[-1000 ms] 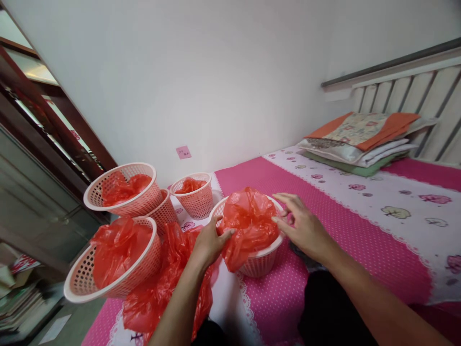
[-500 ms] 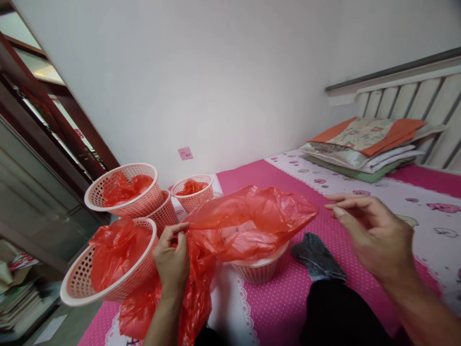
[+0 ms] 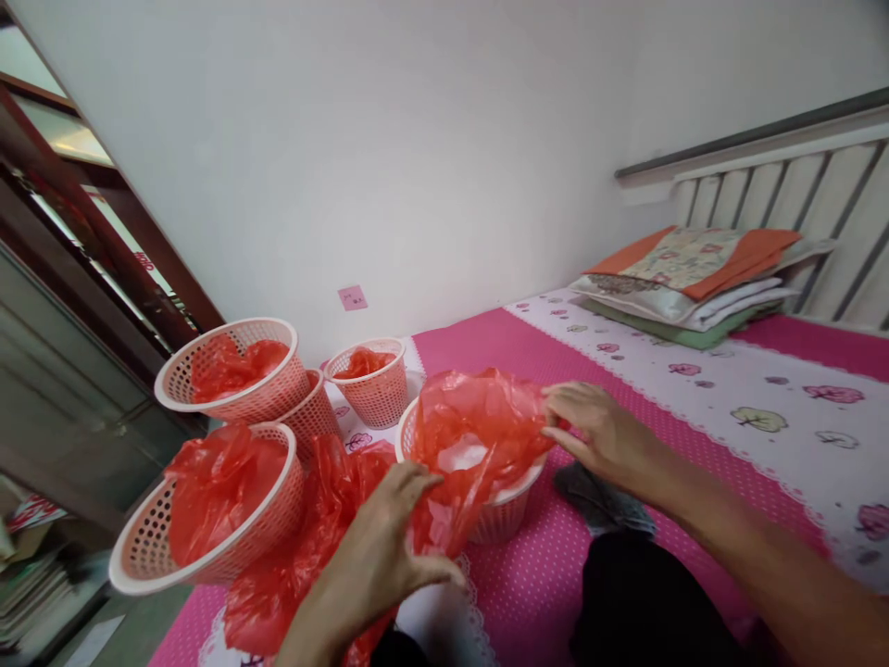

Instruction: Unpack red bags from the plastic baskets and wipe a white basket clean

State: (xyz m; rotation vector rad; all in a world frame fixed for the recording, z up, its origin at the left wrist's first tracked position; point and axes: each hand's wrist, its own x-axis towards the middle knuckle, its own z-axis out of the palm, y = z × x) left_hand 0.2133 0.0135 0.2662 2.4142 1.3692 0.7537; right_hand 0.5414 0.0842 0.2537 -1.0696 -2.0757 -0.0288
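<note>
A thin red plastic bag (image 3: 479, 408) sits bunched in the mouth of a pink plastic basket (image 3: 506, 519), its upper part puffed above the white rim. My right hand (image 3: 590, 431) pinches the bag's right edge between thumb and fingers, just over the basket. At the bag's near left side is my left hand (image 3: 379, 547), its thumb spread away from its fingers and its fingertips against the plastic. More red plastic bags (image 3: 312, 519) lie in a crumpled heap on the bed, partly hidden behind my left forearm.
Pink mesh baskets with red bags inside stand left: a tilted one (image 3: 208, 556), a stacked one (image 3: 229, 371) and a smaller one (image 3: 371, 389). Folded bedding (image 3: 694, 278) lies by the radiator (image 3: 778, 213). A dark sock-covered foot (image 3: 604, 500) rests beside the basket.
The bag has come down from being stretched out above the basket into its mouth. My right hand moved left and took the bag's edge; my left hand moved right and its thumb spread.
</note>
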